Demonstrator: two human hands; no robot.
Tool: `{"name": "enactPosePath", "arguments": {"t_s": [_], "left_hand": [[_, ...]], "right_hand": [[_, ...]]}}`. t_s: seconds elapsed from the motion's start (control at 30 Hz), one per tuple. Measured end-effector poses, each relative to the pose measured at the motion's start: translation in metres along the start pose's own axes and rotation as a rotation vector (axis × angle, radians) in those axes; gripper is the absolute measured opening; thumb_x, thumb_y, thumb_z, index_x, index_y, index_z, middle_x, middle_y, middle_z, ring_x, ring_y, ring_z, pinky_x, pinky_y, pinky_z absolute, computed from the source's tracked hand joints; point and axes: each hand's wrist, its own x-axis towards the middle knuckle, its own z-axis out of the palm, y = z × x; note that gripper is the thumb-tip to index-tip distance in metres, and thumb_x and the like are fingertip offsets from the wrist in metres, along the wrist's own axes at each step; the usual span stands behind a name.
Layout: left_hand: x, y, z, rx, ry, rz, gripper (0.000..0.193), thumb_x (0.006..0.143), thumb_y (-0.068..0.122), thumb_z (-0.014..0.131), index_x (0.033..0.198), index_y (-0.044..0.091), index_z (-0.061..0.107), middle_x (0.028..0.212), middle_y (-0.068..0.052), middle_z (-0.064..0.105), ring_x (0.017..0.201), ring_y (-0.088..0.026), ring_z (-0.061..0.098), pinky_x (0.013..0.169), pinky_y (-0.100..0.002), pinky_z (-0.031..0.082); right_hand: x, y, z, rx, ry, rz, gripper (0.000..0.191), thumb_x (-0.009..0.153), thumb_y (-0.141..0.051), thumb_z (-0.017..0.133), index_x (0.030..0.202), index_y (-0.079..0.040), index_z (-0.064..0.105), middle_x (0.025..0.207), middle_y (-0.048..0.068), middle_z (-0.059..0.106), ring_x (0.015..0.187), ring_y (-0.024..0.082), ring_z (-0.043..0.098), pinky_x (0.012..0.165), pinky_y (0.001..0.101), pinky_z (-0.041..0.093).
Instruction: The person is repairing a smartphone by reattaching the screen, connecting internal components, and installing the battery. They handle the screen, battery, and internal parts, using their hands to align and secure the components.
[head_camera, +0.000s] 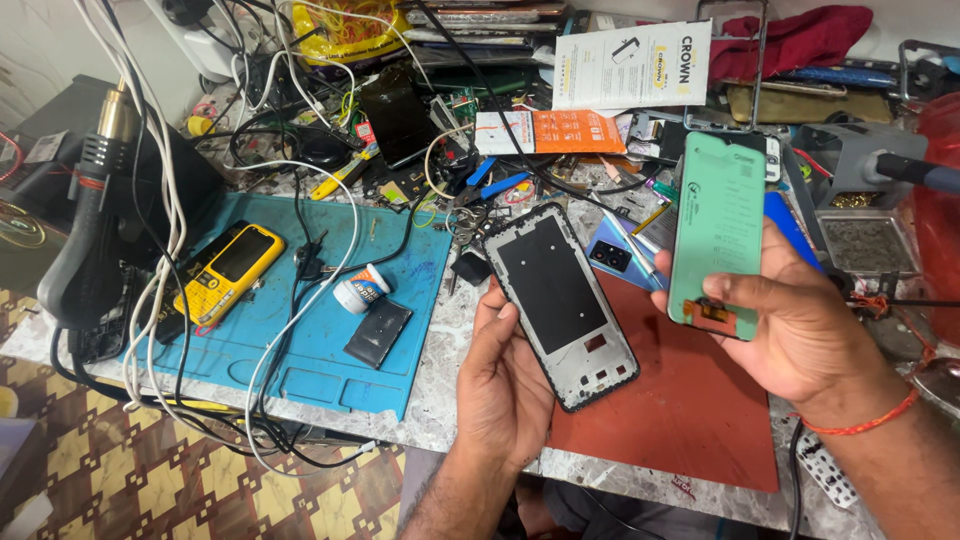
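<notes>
**Frame in my left, green-backed screen in my right, clutter all round**

My left hand (505, 385) is closed around the lower edge of a phone frame (560, 300), a black-rimmed middle housing with a dark plate in it, held tilted above the bench edge. My right hand (800, 335) grips a replacement screen (718, 232), its green back facing me and an orange flex tab at its lower end, fingers wrapped behind it and thumb on the front. The two parts are near each other but apart.

Below them lies a red mat (690, 410) on the marble bench top (440, 400). To my left sits a blue work mat (310, 370) carrying a yellow keypad phone (228, 270), a small white tub (360, 290) and a dark flat module (378, 332), with white and black cables (290, 300) looped across it. A hot-air handle (95, 190) stands at the far left. Behind the frame are a bluish phone back cover (618, 252), blue-handled pliers (490, 185), an orange-and-white packet (550, 132) and a white leaflet box (632, 65). A soldering iron stand (860, 170) crowds the right side, just behind the screen.
</notes>
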Motion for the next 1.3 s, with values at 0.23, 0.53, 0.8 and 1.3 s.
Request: {"name": "enactPosePath", "arguments": {"t_s": [0.23,0.53,0.8,1.3], "left_hand": [[0.001,-0.001,0.0,0.005,0.001,0.001,0.037,0.102,0.012,0.047,0.138,0.007,0.047,0.133,-0.011,0.062,0.126,-0.023,0.06,0.109,-0.045,0.05],[-0.002,-0.001,0.002,0.034,-0.059,0.023,0.034,0.1,0.011,0.05,0.134,0.006,0.05,0.14,-0.01,0.059,0.135,-0.023,0.054,0.118,-0.045,0.042],[-0.004,-0.003,0.0,-0.02,-0.037,-0.015,0.03,0.1,0.011,0.051,0.129,0.01,0.052,0.14,-0.008,0.059,0.134,-0.024,0.054,0.116,-0.048,0.043],[-0.001,-0.004,0.001,0.015,-0.069,0.021,0.032,0.101,0.011,0.05,0.132,0.005,0.052,0.134,-0.012,0.061,0.131,-0.023,0.056,0.116,-0.046,0.043]], "right_hand": [[-0.003,-0.006,-0.001,0.076,-0.027,-0.01,0.08,0.085,0.007,0.065,0.158,-0.013,0.039,0.139,0.019,0.064,0.134,0.031,0.057,0.111,0.0465,0.044],[-0.013,-0.006,0.02,0.056,-0.122,-0.055,0.071,0.091,0.008,0.062,0.156,-0.011,0.04,0.14,0.017,0.059,0.131,0.039,0.059,0.101,0.0613,0.048],[-0.016,-0.005,0.025,-0.188,-0.011,-0.141,0.07,0.088,0.008,0.06,0.153,-0.011,0.046,0.139,0.018,0.059,0.123,0.034,0.064,0.099,0.0517,0.055],[-0.023,-0.002,0.009,-0.298,0.025,-0.07,0.067,0.101,-0.021,0.042,0.163,0.0,0.032,0.15,0.026,0.051,0.131,0.034,0.054,0.106,0.0481,0.045]]}}
